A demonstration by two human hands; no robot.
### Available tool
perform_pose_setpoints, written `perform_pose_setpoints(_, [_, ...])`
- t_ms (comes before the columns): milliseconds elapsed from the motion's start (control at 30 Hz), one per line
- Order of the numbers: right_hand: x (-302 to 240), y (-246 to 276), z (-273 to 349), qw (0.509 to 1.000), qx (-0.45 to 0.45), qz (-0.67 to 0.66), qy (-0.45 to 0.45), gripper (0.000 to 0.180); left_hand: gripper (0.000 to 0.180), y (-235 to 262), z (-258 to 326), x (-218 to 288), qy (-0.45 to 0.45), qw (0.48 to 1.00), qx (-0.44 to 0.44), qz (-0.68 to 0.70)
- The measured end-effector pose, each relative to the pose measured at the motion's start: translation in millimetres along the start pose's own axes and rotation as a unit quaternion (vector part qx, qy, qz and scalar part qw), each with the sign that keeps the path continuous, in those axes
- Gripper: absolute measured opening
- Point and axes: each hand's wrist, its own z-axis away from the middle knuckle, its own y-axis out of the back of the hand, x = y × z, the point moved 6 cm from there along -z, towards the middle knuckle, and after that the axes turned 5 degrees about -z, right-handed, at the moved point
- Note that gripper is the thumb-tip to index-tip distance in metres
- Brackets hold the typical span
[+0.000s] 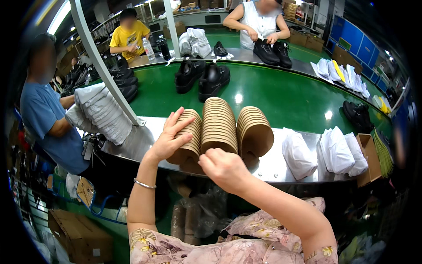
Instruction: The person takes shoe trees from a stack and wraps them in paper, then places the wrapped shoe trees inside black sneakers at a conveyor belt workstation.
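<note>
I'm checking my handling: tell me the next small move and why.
Perhaps the right hand should take the front piece of the middle brown stack: it is curled at that stack's near end, while the left hand lies spread over the left stack.

At centre, the left hand (172, 134) spreads on the left brown stack (190, 152); the right hand (223, 169) curls before the middle stack (218, 123). Black shoes (214, 84) stand at upper centre.

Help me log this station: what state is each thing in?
Left hand: open, on left stack.
Right hand: fingers curled, at middle stack.
Right stack: untouched by either hand.
Bracelet: worn, left arm.
Belt shoes: upright, side by side.
Far shoes: handled by a worker.
Bottle: upright.
Flask: upright.
</note>
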Motion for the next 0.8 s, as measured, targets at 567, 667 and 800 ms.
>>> perform_pose_setpoints(567, [-49,-38,-17,0.982,-0.051,0.183,0.0,0.011,0.041,-1,2,2,0.007,1.0,-0.002,0.0])
perform_pose_setpoints(667, [-60,-19,2,0.99,-0.025,0.14,0.021,0.013,0.041,0,4,5,0.018,1.0,0.001,-0.003])
perform_pose_setpoints(800, [-52,63,24,0.995,0.041,0.091,0.017,0.012,0.044,11,8,0,0.017,0.998,0.047,0.03])
